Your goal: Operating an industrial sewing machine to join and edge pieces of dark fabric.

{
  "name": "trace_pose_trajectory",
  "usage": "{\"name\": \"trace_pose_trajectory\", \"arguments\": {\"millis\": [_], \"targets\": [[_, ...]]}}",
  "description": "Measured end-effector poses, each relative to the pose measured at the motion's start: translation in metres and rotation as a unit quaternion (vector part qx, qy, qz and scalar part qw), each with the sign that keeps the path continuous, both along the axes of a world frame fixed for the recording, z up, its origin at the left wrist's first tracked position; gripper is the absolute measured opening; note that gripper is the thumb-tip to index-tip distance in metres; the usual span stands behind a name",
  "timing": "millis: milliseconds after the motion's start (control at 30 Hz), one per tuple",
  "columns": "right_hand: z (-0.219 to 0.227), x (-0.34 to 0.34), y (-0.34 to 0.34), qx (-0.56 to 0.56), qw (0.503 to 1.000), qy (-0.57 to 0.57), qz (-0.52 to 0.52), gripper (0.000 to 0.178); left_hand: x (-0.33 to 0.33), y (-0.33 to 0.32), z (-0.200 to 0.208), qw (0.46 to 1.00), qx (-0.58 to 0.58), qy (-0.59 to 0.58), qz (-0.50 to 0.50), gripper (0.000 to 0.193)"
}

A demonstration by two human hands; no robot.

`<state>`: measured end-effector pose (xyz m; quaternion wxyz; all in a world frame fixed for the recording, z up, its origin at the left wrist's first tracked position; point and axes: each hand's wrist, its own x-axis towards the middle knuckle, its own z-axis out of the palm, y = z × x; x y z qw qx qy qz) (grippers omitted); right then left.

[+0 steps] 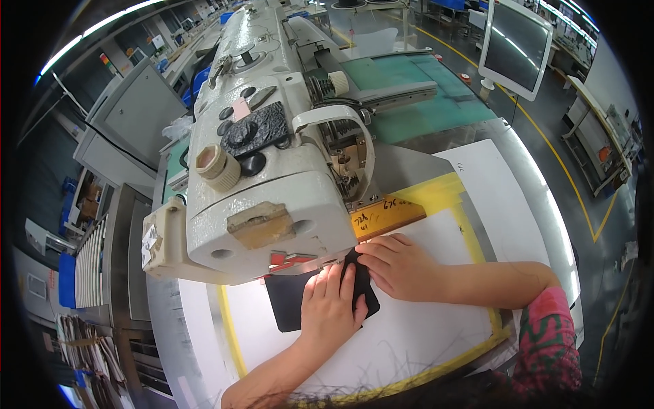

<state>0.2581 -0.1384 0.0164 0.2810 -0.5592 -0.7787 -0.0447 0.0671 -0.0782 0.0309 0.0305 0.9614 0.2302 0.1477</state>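
A flat black piece of material [285, 308] with rounded corners lies on the white sheet under the head of a large white sewing machine [272, 177]. On top of it rests my left hand [330, 303], palm down, its fingers stretched toward the machine and its thumb apart. My right hand [398, 267] comes in from the right, its outstretched fingertips at the piece's right edge, close to the left fingers. The far part of the black piece is hidden under the machine head. Just beyond my right hand sits a yellow-orange block [388, 217] with handwriting on it.
Yellow tape [470, 228] frames the white sheet on the metal worktable. A green table surface [422, 95] extends behind the machine. At the upper right stands a monitor [516, 48]. To the left are a grey cabinet [126, 112] and a stack of papers [92, 354].
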Motion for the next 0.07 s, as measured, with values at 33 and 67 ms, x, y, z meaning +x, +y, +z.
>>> {"name": "trace_pose_trajectory", "arguments": {"millis": [33,67], "targets": [[-0.0007,0.0000,0.0003,0.001,1.000,0.000,0.003,0.029,-0.0006,0.0003,-0.0003,1.000,-0.005,0.001,0.000,0.056],[-0.0019,0.0005,-0.0001,0.001,1.000,0.000,0.004,0.031,-0.0007,0.0005,-0.0015,1.000,-0.010,0.001,-0.001,0.057]]}}
